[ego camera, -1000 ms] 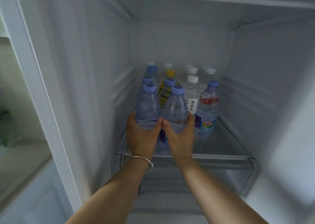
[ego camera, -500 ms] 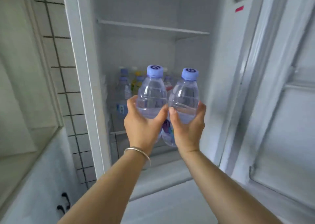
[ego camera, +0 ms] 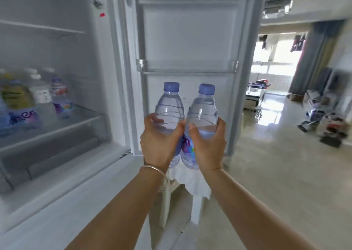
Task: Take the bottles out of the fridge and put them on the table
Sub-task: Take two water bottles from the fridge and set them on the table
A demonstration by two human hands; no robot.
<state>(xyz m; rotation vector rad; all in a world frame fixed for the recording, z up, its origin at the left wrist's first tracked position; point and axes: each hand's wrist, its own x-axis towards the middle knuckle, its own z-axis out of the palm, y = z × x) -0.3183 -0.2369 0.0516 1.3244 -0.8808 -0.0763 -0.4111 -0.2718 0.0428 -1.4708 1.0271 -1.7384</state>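
Bottles held upright at frame centre, before the open fridge door [ego camera: 190, 40].
Left hand [ego camera: 159, 141] grips the left bottle [ego camera: 169, 105], right hand [ego camera: 207, 143] the right bottle [ego camera: 204, 108]; hands hide their labels. Blurred fridge bottles [ego camera: 38, 97] remain at left.

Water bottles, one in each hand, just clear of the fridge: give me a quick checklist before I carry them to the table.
1. Left hand grips the left water bottle round its middle: ok.
2. Right hand grips the right water bottle the same way: ok.
3. Both blue caps on, bottles upright: ok.
4. Both bottles outside the fridge, in front of the open fridge door: ok.
5. Table in view as a set-down spot: cannot tell; only a white stool shows below the hands.
6. More bottles left on the fridge shelf: not ok, another trip needed.
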